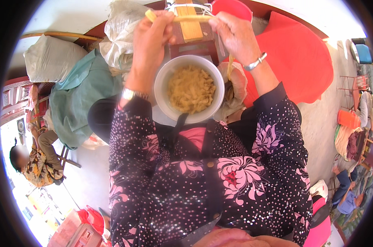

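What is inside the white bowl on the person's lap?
The white bowl holds a heap of pale yellow strips or peelings, filling most of it. The heap covers the bowl's bottom, so anything beneath cannot be seen.

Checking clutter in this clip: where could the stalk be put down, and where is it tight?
Bare floor lies right of the red cloth and left of the lap, below the teal cloth. It is crowded ahead: both hands, left and right, grip a yellow stalk over the white bowl, wooden stand and sacks.
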`<state>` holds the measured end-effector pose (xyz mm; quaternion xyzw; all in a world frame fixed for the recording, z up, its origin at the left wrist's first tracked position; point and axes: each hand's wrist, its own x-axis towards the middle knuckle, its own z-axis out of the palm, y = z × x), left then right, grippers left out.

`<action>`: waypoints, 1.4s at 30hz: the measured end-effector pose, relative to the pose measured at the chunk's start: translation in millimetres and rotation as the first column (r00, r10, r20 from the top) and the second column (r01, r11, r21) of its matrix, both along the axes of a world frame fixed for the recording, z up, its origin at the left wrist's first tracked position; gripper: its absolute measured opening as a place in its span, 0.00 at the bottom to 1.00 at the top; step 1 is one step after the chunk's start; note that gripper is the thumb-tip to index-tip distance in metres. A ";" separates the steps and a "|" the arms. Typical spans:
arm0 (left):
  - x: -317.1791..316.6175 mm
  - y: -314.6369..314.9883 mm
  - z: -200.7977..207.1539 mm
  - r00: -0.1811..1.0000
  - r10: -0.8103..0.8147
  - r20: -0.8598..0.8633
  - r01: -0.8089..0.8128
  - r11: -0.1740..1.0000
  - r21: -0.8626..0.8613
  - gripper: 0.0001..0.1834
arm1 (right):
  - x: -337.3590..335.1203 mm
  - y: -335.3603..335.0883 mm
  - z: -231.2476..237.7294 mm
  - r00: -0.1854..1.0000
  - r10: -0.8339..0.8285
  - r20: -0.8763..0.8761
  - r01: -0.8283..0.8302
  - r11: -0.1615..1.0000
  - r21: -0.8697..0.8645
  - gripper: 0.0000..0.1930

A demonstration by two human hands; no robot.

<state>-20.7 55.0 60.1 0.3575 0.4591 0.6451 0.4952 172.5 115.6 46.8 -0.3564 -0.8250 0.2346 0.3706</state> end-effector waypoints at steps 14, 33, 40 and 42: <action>-13.7 -1.5 -44.9 0.847 -0.003 -0.532 -0.119 0.974 -0.194 0.12 | 21.7 9.4 -52.2 0.994 -0.032 -0.101 -0.012 0.913 -0.407 0.14; 60.6 -108.6 -124.1 0.611 -0.265 0.746 0.754 0.481 -0.447 0.15 | -11.0 -195.9 -63.9 0.773 0.566 -0.288 -0.630 0.738 -0.242 0.12; 52.4 -146.1 -100.9 0.883 -0.339 0.325 0.460 0.759 -0.461 0.13 | -11.3 -192.7 -60.0 0.840 0.356 -0.408 -0.435 0.893 -0.117 0.09; 57.6 -160.8 -71.6 0.978 -0.160 0.135 0.207 0.842 -0.498 0.10 | -8.6 -190.9 -56.2 0.887 0.174 -0.427 -0.284 0.936 -0.209 0.08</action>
